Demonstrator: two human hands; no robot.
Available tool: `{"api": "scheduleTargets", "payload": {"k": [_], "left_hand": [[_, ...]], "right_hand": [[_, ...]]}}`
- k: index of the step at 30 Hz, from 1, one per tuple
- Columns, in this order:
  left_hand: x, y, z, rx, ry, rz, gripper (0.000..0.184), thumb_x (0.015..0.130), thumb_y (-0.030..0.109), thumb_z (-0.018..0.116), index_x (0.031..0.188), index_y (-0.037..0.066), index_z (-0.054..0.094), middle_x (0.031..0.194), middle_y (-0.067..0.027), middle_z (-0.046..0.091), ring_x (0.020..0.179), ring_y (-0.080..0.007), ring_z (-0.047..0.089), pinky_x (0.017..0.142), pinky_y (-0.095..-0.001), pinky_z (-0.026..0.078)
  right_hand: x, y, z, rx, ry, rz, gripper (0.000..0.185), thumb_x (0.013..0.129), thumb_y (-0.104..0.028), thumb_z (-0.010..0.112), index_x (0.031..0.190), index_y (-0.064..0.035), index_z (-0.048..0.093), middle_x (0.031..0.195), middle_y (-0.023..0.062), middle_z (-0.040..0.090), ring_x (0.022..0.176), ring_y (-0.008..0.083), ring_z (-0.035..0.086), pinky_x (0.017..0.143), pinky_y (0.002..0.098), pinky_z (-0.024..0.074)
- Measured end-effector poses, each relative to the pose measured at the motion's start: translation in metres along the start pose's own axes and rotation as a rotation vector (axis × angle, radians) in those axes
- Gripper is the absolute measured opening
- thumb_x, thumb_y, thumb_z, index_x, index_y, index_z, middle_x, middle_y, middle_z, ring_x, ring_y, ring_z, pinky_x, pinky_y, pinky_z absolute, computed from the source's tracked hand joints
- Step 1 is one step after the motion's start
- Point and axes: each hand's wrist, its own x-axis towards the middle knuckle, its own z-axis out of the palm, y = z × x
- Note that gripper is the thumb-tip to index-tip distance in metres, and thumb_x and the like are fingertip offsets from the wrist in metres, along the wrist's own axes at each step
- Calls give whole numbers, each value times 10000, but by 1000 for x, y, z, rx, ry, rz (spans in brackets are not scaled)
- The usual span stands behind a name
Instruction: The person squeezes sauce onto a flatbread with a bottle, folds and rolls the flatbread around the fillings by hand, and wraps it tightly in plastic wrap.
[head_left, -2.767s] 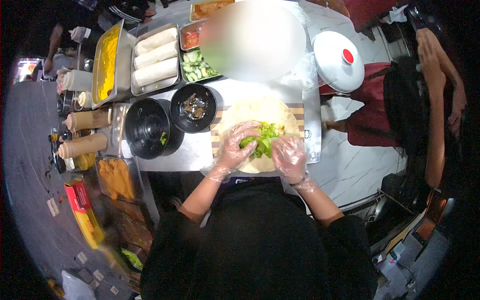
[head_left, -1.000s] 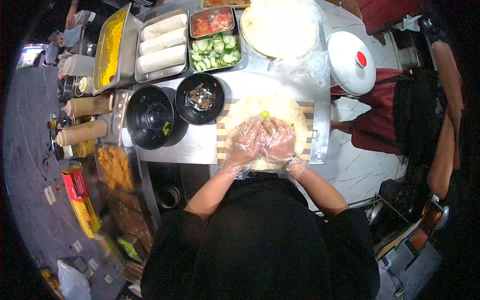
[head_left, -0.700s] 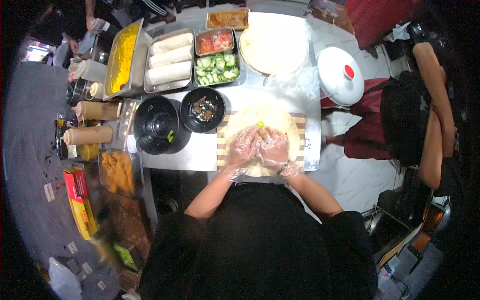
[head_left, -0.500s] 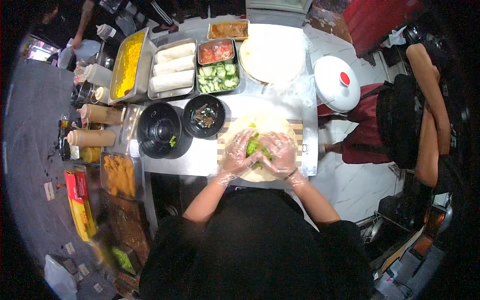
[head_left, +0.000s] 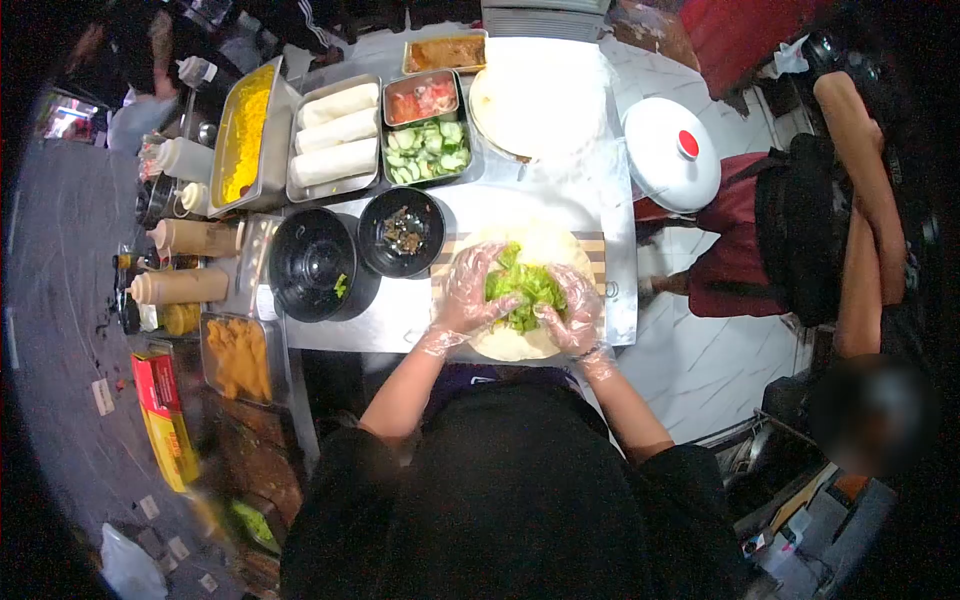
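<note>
A heap of green lettuce lies on a round flatbread, which rests on a striped cutting board. My left hand, in a clear plastic glove, cups the lettuce from the left with its fingers curved against it. From the right, my right hand, gloved the same way, presses on the same heap. What lies under the leaves is hidden. Left of the board are a black bowl with dark cooked bits and a larger black bowl with a scrap of lettuce.
Trays of yellow rice, white rolls, cucumber and tomato line the back. Stacked flatbreads are behind the board. Sauce bottles stand at left. A white lid and a person with crossed arms are at right.
My hands have spread slightly apart, and the lettuce between them is looser and more exposed. The view has shifted a little.
</note>
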Motion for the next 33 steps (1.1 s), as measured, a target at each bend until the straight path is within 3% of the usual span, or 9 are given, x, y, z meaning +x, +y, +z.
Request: {"api": "scheduleTargets", "payload": {"k": [3,5,9,12,19,23,26,28,33], "left_hand": [[14,6,-5,-42,-52,38,894,782,623,634,1448,87,371,1441,-158,437,1345,-351,385,1115,-453,297],[18,9,-7,-168,-260,-21,856,786,537,676,1433,60,382,1465,-191,397,1371,-377,344,1135,-458,263],[18,6,-6,-224,-366,-19,828,791,481,707,1428,55,395,1417,-194,463,1311,-348,438,1095,-427,338],[20,5,-5,-295,-336,12,799,784,462,725,1410,64,429,1372,-193,512,1263,-341,493,1070,-413,373],[18,13,-19,-448,-159,-37,709,807,452,704,1358,57,493,1323,-186,555,1214,-341,533,1026,-438,411],[9,43,-35,-41,68,40,627,817,464,693,1288,75,550,1204,-178,615,1129,-344,578,965,-449,448],[-4,92,-46,-156,-217,-7,793,715,570,746,1290,63,540,1224,-179,598,1155,-344,560,1006,-438,423],[-10,122,-43,-122,-331,-56,941,585,614,815,1274,35,542,1262,-181,581,1174,-341,548,1047,-430,404],[-4,136,-23,-334,-291,-379,651,789,497,729,1170,-11,587,1075,-176,657,978,-279,629,869,-388,487]], "right_hand": [[-2,-2,-1,-11,70,-21,541,785,-240,692,1247,15,572,1216,214,605,1156,393,557,1018,467,409],[2,-5,1,3,71,-5,508,805,-244,669,1232,17,584,1229,210,602,1170,386,552,1026,465,403],[4,-6,17,-81,79,12,384,855,-239,603,1202,-82,652,1211,185,612,1142,368,552,1021,474,403],[5,-5,28,-282,48,7,343,857,-251,612,1181,-163,679,1168,137,633,1109,363,568,996,485,429],[9,-21,-1,-73,100,35,379,861,-232,628,1211,-90,651,1241,151,606,1183,332,536,1050,455,382],[20,-41,-26,266,134,130,518,934,-271,574,1389,-45,473,1407,177,470,1295,305,445,1094,445,335],[46,-56,-23,753,382,391,628,1020,-316,415,1531,-78,138,1498,152,337,1332,258,403,1115,379,300],[64,-61,-19,801,468,385,647,1002,-271,454,1535,-91,133,1521,151,295,1360,283,355,1128,417,279],[88,-68,-17,587,450,232,815,919,-115,552,1550,-150,39,1567,157,178,1398,354,285,1142,507,236]]}}
